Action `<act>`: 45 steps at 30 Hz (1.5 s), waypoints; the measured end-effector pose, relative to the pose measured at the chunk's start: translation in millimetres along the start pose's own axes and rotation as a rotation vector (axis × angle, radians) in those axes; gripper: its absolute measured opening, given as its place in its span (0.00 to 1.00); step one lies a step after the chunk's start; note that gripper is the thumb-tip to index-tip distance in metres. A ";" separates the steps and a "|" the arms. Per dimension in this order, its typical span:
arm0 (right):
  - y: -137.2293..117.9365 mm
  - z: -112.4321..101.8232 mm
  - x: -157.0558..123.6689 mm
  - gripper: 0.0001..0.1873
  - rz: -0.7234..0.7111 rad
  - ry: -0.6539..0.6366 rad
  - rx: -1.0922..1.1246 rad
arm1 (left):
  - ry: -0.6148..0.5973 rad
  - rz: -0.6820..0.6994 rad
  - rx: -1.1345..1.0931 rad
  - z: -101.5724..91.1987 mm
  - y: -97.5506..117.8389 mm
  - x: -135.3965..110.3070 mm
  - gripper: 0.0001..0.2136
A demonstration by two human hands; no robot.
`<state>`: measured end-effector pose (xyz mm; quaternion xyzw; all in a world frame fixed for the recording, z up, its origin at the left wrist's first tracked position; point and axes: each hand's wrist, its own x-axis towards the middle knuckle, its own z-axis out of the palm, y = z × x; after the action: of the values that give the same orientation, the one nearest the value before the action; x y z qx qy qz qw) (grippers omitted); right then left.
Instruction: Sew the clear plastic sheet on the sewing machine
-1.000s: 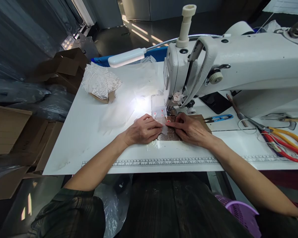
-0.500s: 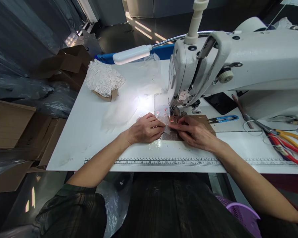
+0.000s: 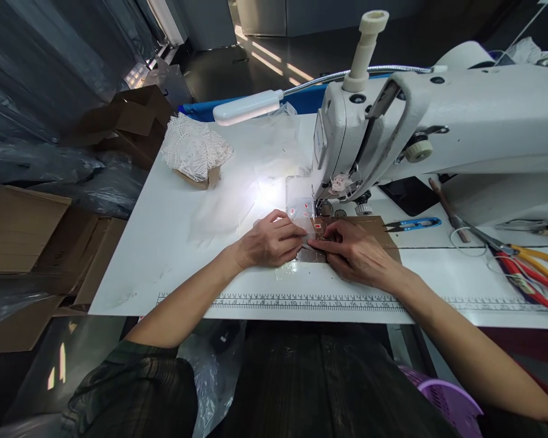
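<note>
Below the presser foot (image 3: 318, 205) of a white sewing machine (image 3: 342, 134), a small piece of sheer white fabric (image 3: 307, 226) lies over the bed. My left hand (image 3: 274, 240) is closed, its curled fingertips pinching the fabric's left side. From the other side my right hand (image 3: 357, 250) holds the fabric's near edge, index finger stretched toward the left fingertips and thumb bent behind it. Under my right hand is a flat brown board (image 3: 383, 234). Small red marks show on clear pieces near the foot. The fingers partly hide the fabric.
Blue thread snips (image 3: 413, 224), a black phone-like slab (image 3: 408, 194) and scissors with orange and red handles (image 3: 530, 261) lie at right. White lace (image 3: 194, 146) is piled at back left. A lamp (image 3: 246, 108) hangs over sheer material. A printed ruler (image 3: 301, 302) runs along the front edge.
My right index fingertip has slid slightly toward me and left along the fabric. My left hand stays nearly in place. The whole view has shifted a little.
</note>
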<state>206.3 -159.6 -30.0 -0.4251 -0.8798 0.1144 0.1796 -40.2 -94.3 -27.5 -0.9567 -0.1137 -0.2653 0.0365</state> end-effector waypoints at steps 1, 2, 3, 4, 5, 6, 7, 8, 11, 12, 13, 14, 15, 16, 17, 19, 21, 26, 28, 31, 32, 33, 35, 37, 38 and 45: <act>-0.2 0.0 0.1 0.20 0.002 0.000 0.001 | -0.002 -0.003 -0.004 0.0 0.1 0.1 0.04; -0.5 -0.1 0.3 0.20 0.005 0.001 0.002 | -0.008 -0.008 -0.008 0.1 0.3 0.2 0.04; -0.9 -0.3 0.5 0.20 0.011 0.002 0.001 | -0.017 -0.014 -0.011 0.2 0.4 0.2 0.05; -1.3 -0.4 0.6 0.21 0.017 0.005 -0.002 | -0.025 -0.019 -0.012 0.4 0.6 0.3 0.05; -1.7 -0.4 0.7 0.21 0.022 0.009 -0.004 | -0.030 -0.022 -0.011 0.6 0.8 0.4 0.05; -2.0 -0.4 0.8 0.21 0.024 0.012 -0.007 | -0.034 -0.023 -0.007 0.7 1.1 0.6 0.05; -2.3 -0.3 0.9 0.21 0.025 0.013 -0.011 | -0.035 -0.024 -0.002 0.7 1.3 0.8 0.05; -2.4 -0.2 0.9 0.21 0.025 0.012 -0.016 | -0.034 -0.024 0.001 0.6 1.5 1.0 0.06; -2.1 0.1 1.0 0.21 0.030 0.003 -0.023 | -0.012 -0.024 -0.002 -1.3 1.8 1.2 0.05; -1.9 0.1 1.1 0.20 0.032 0.003 -0.018 | 0.008 -0.033 -0.005 -2.3 1.7 1.1 0.05; -1.7 0.1 1.1 0.20 0.031 0.007 -0.009 | 0.031 -0.050 -0.005 -3.5 1.5 0.9 0.07; -1.5 0.1 1.1 0.20 0.028 0.012 0.001 | 0.055 -0.075 -0.001 -4.6 1.1 0.7 0.10; -1.2 0.2 1.1 0.20 0.024 0.018 0.011 | 0.072 -0.105 0.006 -5.6 0.5 0.4 0.13; -1.0 0.4 1.1 0.20 0.020 0.025 0.019 | 0.077 -0.134 0.014 -6.3 -0.1 0.2 0.16; -0.7 0.8 1.0 0.20 0.017 0.031 0.025 | 0.072 -0.157 0.020 -6.6 -0.8 -0.1 0.17; -0.2 1.6 0.8 0.20 0.016 0.036 0.029 | 0.039 -0.176 0.014 -6.2 -2.1 -0.6 0.18; 0.0 2.3 0.8 0.20 0.017 0.033 0.027 | 0.004 -0.179 -0.014 -4.7 -3.3 -1.2 0.17; -0.3 1.9 0.8 0.20 0.019 0.023 0.029 | -0.006 -0.181 -0.077 -0.7 -5.1 -3.5 0.16; -0.5 1.4 0.9 0.20 0.018 0.018 0.033 | 0.013 -0.175 -0.081 0.0 -5.6 -4.2 0.16; -0.7 1.1 1.0 0.20 0.023 0.017 0.036 | 0.029 -0.167 -0.077 0.3 -5.7 -4.7 0.14; -0.7 1.1 1.1 0.20 0.024 0.019 0.036 | 0.029 -0.167 -0.073 0.3 -5.6 -4.7 0.14; -0.7 1.2 1.1 0.20 0.023 0.021 0.037 | 0.026 -0.167 -0.068 0.3 -5.5 -4.7 0.14; -0.6 1.5 1.0 0.20 0.020 0.026 0.042 | 0.010 -0.173 -0.057 0.5 -5.0 -4.8 0.14; -0.5 1.7 0.9 0.20 0.019 0.029 0.048 | -0.017 -0.185 -0.047 0.7 -4.3 -4.9 0.15; -0.5 1.8 0.8 0.20 0.022 0.028 0.051 | -0.035 -0.192 -0.043 0.7 -3.9 -4.9 0.16; -1.0 1.8 1.3 0.20 0.037 0.033 0.049 | -0.268 -0.246 0.095 -5.5 -2.0 4.8 0.28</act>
<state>204.1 -159.3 -30.9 -0.4384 -0.8657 0.1321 0.2022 -39.4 -92.0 -20.2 -0.9596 -0.2463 -0.1323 0.0333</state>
